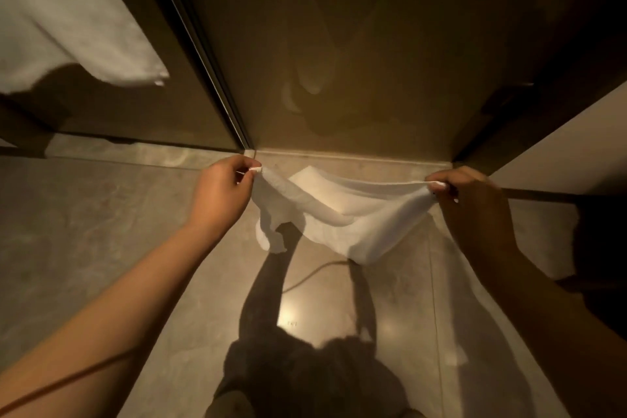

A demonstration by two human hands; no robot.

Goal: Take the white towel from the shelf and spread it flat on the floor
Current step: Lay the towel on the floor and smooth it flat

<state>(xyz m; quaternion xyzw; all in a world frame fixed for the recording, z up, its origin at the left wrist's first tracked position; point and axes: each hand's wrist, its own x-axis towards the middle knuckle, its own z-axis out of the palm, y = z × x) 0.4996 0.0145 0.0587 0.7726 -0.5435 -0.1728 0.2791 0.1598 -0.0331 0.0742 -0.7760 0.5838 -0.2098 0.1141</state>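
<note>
A glossy beige floor meets a dark wall at twelve o'clock. I see both arms stretched forward, left hand at nine o'clock, right hand at three, each pinching a corner of the white towel sagging between them.

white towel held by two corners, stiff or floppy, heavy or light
Likely floppy: the white towel sags deeply between the left hand and right hand. Probably light, since pinches at its corners carry it. It may land creased: its lower edge hangs unevenly.
</note>
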